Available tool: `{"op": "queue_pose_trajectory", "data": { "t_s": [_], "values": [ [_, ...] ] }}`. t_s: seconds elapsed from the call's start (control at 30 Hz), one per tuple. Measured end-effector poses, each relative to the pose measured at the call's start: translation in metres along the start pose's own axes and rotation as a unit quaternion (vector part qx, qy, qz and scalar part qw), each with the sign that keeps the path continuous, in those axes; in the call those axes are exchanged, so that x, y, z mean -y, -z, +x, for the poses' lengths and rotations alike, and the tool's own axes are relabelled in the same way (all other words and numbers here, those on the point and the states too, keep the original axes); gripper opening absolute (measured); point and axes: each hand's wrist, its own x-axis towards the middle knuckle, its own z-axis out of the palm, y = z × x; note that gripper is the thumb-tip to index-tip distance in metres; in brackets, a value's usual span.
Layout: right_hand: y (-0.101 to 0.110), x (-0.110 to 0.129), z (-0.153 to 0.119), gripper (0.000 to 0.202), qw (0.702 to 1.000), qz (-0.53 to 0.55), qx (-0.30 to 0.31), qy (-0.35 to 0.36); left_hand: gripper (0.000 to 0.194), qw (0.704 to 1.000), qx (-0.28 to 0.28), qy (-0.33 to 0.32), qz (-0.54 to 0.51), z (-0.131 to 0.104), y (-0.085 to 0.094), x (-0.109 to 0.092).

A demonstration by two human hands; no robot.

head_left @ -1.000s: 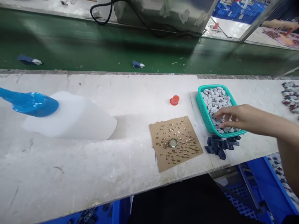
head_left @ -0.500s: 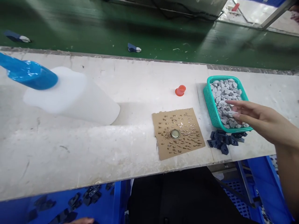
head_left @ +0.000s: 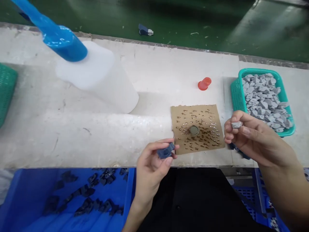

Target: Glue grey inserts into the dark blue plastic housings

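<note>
My left hand [head_left: 154, 161] grips a dark blue plastic part [head_left: 166, 150] between thumb and fingers, just over the table's front edge. Held between the thumb and fingers of my right hand [head_left: 251, 135] is a small grey part [head_left: 236, 125]. A brown cardboard square [head_left: 178, 111] lies between and beyond my hands, with many small shiny metal pieces and a round, ridged metal disc [head_left: 194, 130] on it. Behind my right hand stands a green basket [head_left: 235, 96] full of grey parts [head_left: 263, 93]. Dark blue parts [head_left: 238, 151] are partly hidden under that hand.
A large white container [head_left: 103, 77] with a blue-wrapped top [head_left: 65, 42] stands at left. A red cup-like piece [head_left: 204, 83] sits beyond the cardboard. Below the table is a blue bin [head_left: 26, 196] with dark parts. Another green basket [head_left: 7, 87] shows at the left edge.
My left hand has risen from the blue bin, now with a dark blue part. My right hand has left the basket with a grey part. The view has shifted.
</note>
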Motion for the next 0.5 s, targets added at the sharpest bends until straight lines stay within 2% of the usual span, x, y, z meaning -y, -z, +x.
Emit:
{"op": "queue_pose_trajectory", "data": {
  "t_s": [0.07,0.13,0.27,0.33,0.4,0.5],
  "values": [
    [-0.006,-0.003,0.001,0.033,1.000,-0.007,0.003,0.007,0.024,1.000,0.017,0.004,-0.012,0.003,-0.008,0.004],
    [-0.011,-0.006,0.002,0.035,0.999,-0.025,-0.009,0.027,0.024,1.000,0.010,0.023,-0.003,0.004,-0.013,0.006],
    [-0.018,-0.017,-0.004,0.030,0.988,-0.104,-0.082,0.081,0.027,0.998,-0.014,0.062,-0.016,0.007,-0.019,0.009],
    [-0.018,-0.023,-0.009,0.028,0.968,-0.176,-0.143,0.108,0.026,0.997,-0.008,0.056,-0.056,0.009,-0.021,0.011],
    [-0.014,-0.029,-0.012,0.028,0.935,-0.263,-0.190,0.140,0.023,0.994,0.008,0.042,-0.102,0.010,-0.022,0.015],
    [-0.002,-0.037,-0.012,0.028,0.909,-0.335,-0.172,0.182,0.027,0.980,0.025,0.058,-0.190,0.012,-0.021,0.017]
  ]
}}
